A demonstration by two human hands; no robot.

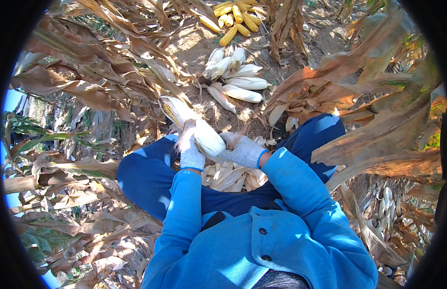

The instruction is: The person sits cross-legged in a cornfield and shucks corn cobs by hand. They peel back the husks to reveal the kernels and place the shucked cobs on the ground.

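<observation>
In the head view my left hand (pixel 190 146), in a whitish knit glove with a blue cuff, holds an ear of corn in pale husk (pixel 208 138). A strip of yellow kernels (pixel 172 115) shows at the upper left, where the husk is parted. My right hand (pixel 242 149), gloved alike, is at the ear's lower right end, its fingers closed around the husk there. Brown corn silk hangs by both gloves. Loose pale husks (pixel 232 177) lie between my legs, under the hands.
Several ears in husk (pixel 245 83) lie on the soil beyond my hands, with a heap of husked yellow ears (pixel 238 16) behind them. Dry corn leaves (pixel 375 133) crowd the right side, and more leaves and stalks (pixel 21 184) stand at the left.
</observation>
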